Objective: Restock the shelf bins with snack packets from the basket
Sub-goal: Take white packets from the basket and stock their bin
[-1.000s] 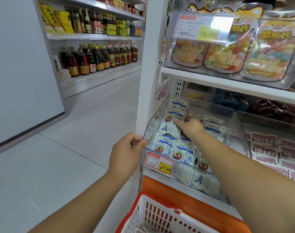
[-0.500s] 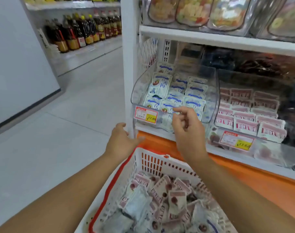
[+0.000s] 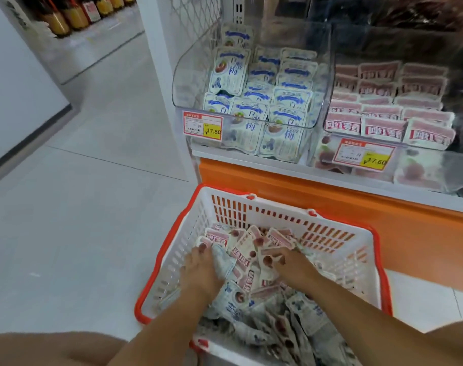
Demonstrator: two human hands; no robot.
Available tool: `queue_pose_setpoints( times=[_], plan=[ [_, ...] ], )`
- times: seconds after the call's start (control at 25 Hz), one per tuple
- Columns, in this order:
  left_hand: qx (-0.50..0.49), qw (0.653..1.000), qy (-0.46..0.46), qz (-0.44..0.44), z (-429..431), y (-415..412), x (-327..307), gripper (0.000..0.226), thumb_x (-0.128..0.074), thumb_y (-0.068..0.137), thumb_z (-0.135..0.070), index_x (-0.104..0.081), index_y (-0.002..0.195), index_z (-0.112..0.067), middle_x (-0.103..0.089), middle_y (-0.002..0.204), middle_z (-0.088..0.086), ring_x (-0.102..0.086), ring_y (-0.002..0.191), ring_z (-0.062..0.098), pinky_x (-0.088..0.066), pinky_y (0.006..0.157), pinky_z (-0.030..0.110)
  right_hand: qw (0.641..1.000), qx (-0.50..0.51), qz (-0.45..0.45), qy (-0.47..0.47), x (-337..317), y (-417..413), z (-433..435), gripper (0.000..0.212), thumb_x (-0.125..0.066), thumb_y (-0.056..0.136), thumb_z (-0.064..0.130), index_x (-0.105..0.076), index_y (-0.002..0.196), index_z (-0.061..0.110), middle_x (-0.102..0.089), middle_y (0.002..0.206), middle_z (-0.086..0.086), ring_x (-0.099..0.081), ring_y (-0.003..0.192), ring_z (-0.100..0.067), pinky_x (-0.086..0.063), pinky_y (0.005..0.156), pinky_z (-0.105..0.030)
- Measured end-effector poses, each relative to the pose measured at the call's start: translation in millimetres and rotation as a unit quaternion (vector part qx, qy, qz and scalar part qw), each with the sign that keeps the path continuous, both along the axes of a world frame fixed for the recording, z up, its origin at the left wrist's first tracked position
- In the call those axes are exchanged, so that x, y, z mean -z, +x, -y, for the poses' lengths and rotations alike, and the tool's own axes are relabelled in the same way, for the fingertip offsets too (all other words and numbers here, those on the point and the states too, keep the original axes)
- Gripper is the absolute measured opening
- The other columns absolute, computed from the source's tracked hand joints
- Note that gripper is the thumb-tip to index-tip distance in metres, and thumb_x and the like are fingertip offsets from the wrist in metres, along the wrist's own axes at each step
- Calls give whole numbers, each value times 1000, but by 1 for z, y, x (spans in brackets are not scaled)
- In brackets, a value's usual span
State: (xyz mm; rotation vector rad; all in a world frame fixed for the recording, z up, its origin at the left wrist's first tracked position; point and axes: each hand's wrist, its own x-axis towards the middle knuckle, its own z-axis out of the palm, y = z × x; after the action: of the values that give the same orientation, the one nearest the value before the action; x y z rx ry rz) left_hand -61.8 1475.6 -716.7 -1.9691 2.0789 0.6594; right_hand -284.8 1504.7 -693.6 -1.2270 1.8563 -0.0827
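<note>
While the snack packets (image 3: pixel 245 250) lie heaped in the red-rimmed basket (image 3: pixel 251 207), both hands reach in among them. The left hand (image 3: pixel 201 270) rests on the pile, fingers slightly spread. The right hand (image 3: pixel 291 262) bends its fingers onto pink packets; whether they pinch one cannot be told. Above, the left bin (image 3: pixel 184 83) holds blue-and-white packets and the right bin (image 3: pixel 423 167) pink ones.

Pale grey tiled floor (image 3: pixel 80 207), glossy, evenly lit. White wall panel with dark base strip (image 3: pixel 19 75) at left. Far shelf of dark yellow-labelled bottles (image 3: pixel 74 14) top left. White shelving upright (image 3: pixel 167 75), wire mesh side panel (image 3: pixel 198 19), orange plinth (image 3: pixel 330 196).
</note>
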Motion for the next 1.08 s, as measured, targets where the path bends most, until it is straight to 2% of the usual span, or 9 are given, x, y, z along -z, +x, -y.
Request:
queue_pose_setpoints(
  times=[0.08,0.2,0.36,0.48,0.56,0.68,0.76,0.88,1.08],
  plan=[
    [-37,999,-1,10,3,-4,3,91,-73,75,-46,-20,144,-22,-31,141,10,-33,133,30,-38,108,45,1000,13,22,-15,0,3,4,29,-42,102,22,-53,129,25,-51,75,13,-39,45,-3,-30,44,-20],
    [-120,991,27,-46,16,-3,12,80,-78,70,-33,-34,135,-20,-48,132,7,-51,120,27,-47,99,43,999,26,37,-31,4,6,9,29,-44,100,22,-56,126,22,-57,96,13,-43,61,-2,-32,52,-19],
    [-168,964,118,-166,22,-6,-3,73,-80,76,-23,-45,139,-16,-62,125,7,-64,90,18,-54,77,28,995,49,79,-47,10,5,8,41,-53,94,18,-50,133,30,-58,127,7,-60,90,-11,-52,74,-30],
    [-291,832,306,-359,20,-11,-25,56,-83,74,-21,-60,124,-8,-64,103,7,-51,63,10,-46,51,21,989,-91,47,-107,14,13,4,83,-68,81,17,-26,146,48,-28,151,10,-42,127,-14,-49,96,-38],
    [-303,780,371,-403,18,-12,-41,51,-82,76,-26,-63,119,-8,-64,103,6,-51,66,10,-48,53,18,979,-142,39,-145,7,24,4,75,-74,81,27,-37,143,46,-21,151,12,-28,133,-12,-36,108,-36],
    [-306,762,356,-446,21,-3,-53,53,-70,79,-54,-65,115,-15,-70,99,5,-65,80,13,-57,68,26,983,-75,118,-117,-4,27,7,30,-70,86,41,-66,114,34,-53,116,5,-53,100,-9,-46,82,-25],
    [-295,773,311,-468,23,2,-53,54,-60,80,-65,-66,113,-23,-71,109,2,-67,102,19,-56,88,38,977,23,205,-48,-16,23,6,18,-68,86,47,-66,98,34,-63,98,9,-60,83,-7,-46,67,-23],
    [-270,757,282,-524,24,-2,-55,52,-73,81,-42,-60,122,-13,-72,111,7,-68,105,20,-53,96,39,949,106,296,-12,-26,16,4,25,-69,84,49,-69,99,29,-73,103,5,-68,92,-12,-54,75,-26],
    [-277,744,239,-560,21,-21,-63,18,-73,83,-18,-67,97,-8,-74,104,11,-72,92,20,-59,76,28,898,160,410,1,-37,13,3,35,-68,86,38,-69,111,14,-75,104,-6,-68,86,-16,-51,66,-24]
  ],
)
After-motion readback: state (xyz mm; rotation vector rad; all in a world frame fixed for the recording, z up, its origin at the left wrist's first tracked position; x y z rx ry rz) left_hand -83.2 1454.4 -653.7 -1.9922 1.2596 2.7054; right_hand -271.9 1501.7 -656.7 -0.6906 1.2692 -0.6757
